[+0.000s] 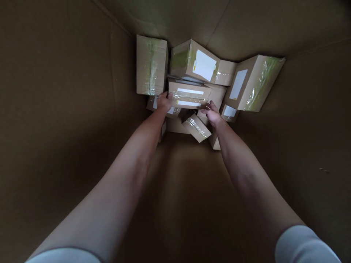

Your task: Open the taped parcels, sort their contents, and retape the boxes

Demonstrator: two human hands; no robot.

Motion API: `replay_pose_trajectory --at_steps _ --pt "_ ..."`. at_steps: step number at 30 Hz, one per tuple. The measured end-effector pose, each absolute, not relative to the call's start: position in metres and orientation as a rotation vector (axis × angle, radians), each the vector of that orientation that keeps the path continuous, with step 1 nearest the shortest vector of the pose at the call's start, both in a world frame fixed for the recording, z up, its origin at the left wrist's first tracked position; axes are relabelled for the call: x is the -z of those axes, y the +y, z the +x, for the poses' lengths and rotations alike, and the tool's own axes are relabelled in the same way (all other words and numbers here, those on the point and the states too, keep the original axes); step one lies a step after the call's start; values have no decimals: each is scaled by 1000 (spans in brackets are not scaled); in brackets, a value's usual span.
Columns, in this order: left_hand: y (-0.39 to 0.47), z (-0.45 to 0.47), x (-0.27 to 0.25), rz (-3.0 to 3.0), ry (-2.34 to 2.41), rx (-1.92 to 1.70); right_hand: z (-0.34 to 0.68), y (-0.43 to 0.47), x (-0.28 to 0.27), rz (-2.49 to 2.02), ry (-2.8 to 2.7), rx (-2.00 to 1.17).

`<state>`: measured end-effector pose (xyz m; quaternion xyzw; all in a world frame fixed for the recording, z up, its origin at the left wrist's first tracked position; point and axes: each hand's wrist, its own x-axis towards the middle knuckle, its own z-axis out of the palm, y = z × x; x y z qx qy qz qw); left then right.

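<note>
Deep inside a big cardboard carton, a taped cardboard box (189, 95) with two white label strips lies between my hands. At its left end, my left hand (163, 102) is closed on the edge, thumb against the near side. My right hand (212, 114) is by its lower right corner with fingers apart; whether they touch the box I cannot tell. Just below, a smaller taped box (197, 128) lies tilted. Part of a labelled box (175, 112) shows under my left hand.
Tall carton walls (55, 91) surround my arms. Around the middle box stand an upright taped box (151, 65), a box with a large white label (204, 64), a small box (225, 72) and a leaning box (256, 84) at right. More boxes lie partly hidden underneath.
</note>
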<state>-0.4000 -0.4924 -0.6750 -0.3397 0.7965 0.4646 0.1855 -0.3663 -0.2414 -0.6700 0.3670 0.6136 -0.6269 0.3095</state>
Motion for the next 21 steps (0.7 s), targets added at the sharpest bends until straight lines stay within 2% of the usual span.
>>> replay_pose_trajectory --at_steps 4,13,21 --pt "-489 -396 663 -1060 2199 -1408 -371 -233 665 911 1709 1750" --pt "-484 -381 644 -1382 1703 -2023 -381 -230 634 992 1710 1954" --pt "-484 -396 620 -1138 1732 -1951 -391 -235 620 844 1788 1869"
